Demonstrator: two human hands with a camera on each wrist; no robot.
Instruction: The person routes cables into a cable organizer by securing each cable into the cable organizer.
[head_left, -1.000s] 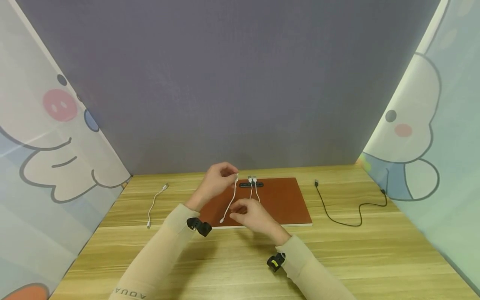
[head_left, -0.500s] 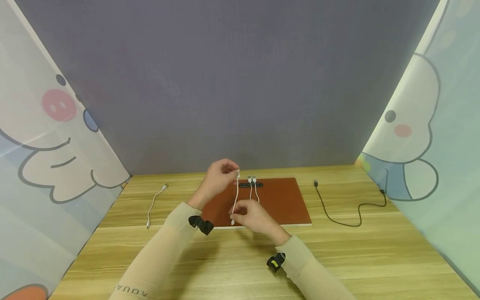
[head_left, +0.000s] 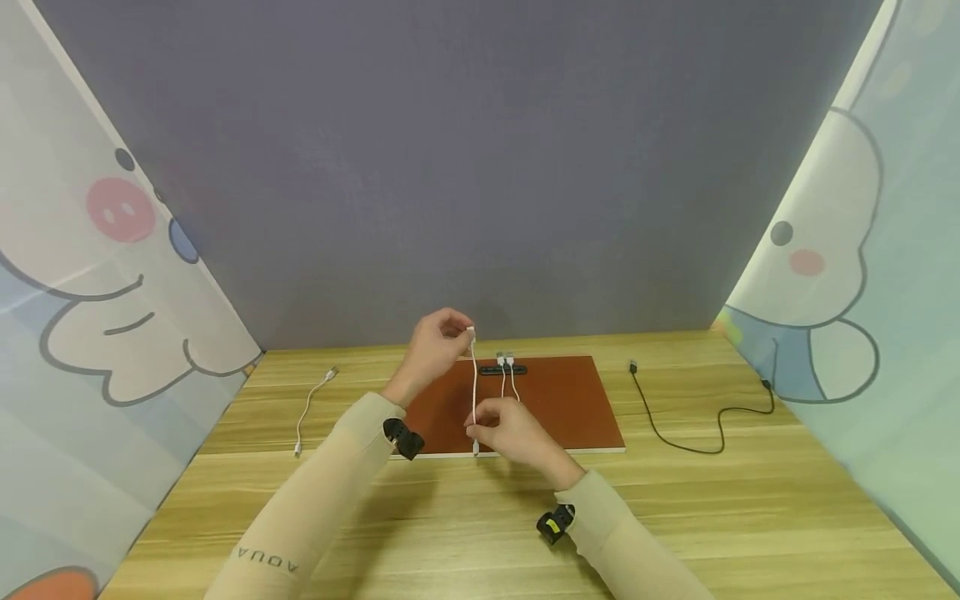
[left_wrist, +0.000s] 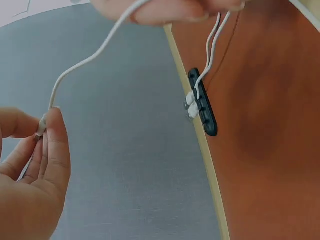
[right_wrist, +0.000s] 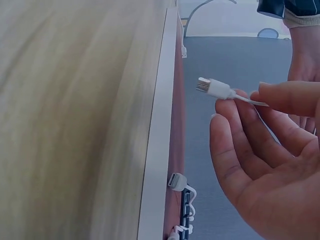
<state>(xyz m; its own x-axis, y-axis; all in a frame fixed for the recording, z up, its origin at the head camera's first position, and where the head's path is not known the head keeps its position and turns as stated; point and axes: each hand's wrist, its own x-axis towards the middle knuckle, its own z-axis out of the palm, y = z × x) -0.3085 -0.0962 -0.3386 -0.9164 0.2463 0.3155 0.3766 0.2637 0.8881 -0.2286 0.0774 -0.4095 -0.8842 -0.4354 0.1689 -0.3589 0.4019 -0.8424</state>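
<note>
A short white USB cable [head_left: 475, 385] is stretched between my two hands above the red-brown board [head_left: 562, 404]. My left hand [head_left: 435, 346] pinches its upper plug [left_wrist: 41, 125] between thumb and fingers. Nearer the board's front edge, my right hand [head_left: 512, 429] pinches the cord just behind the lower, small metal-tipped connector [right_wrist: 216, 88]. On the back part of the board lies a black cable holder [left_wrist: 204, 105]. Two white cables [left_wrist: 214, 50] sit side by side in its slots, their plugs sticking out past the board's back edge. My right hand hides part of their cords in the head view.
Another short white cable [head_left: 303, 412] lies on the wooden table [head_left: 675, 517] to the left. At the right is a longer, curved black cable [head_left: 693, 450]. A grey panel [head_left: 480, 183] stands behind the table, with cartoon-printed walls on both sides.
The lower end of the cable has swung right to my right hand, which now pinches it. My left hand has risen slightly, and the cable hangs nearly straight.
</note>
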